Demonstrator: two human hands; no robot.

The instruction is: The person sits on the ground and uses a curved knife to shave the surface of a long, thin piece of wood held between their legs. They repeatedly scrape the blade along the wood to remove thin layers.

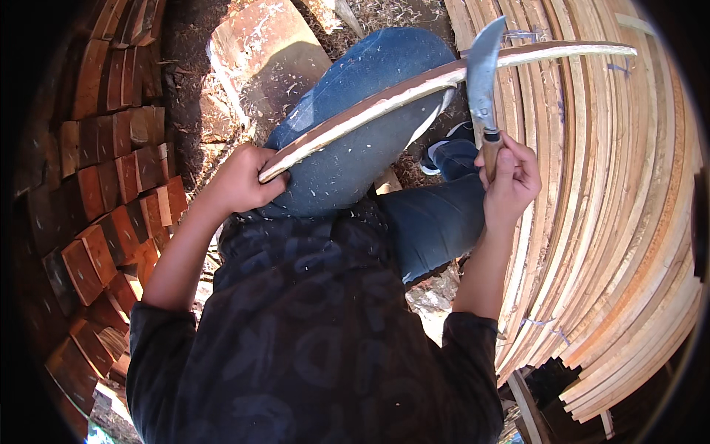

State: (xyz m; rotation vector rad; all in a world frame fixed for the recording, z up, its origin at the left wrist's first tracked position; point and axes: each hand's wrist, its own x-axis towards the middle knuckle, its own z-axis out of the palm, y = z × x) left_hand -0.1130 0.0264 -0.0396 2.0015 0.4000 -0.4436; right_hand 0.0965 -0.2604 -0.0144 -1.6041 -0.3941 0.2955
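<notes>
**A:** So what's crowding the person in there?

**B:** Wood, basically. A wall of reddish-brown cut wooden blocks [103,200] sits off to the left, and a broad stack of long pale wooden planks [577,222] fills the right, just beside the knife arm. Up front there's a flat, light-brown wooden slab [270,63] on the ground, with pale curly shavings [211,107] scattered about.

**A:** And the hands?

**B:** Left hand [248,177] is clamped on the near end of a long, thin wooden strip with a brown face and whitish edge [370,109]. That strip runs across the thigh in faded blue jeans [355,66], its far end out over the planks. Right hand [512,181] is wrapped around the brown wooden handle of a curved steel-bladed knife [484,74], point up.

**A:** Is the blade touching the strip?

**B:** Can't be told from this angle. It covers a bit of the strip, and a pale sliver curls off underneath. The dark shoe with a white edge [444,144] is partly hidden, the purplish bits on the planks are too small to make out, and the black rim swallows the blocks' outer side.
</notes>
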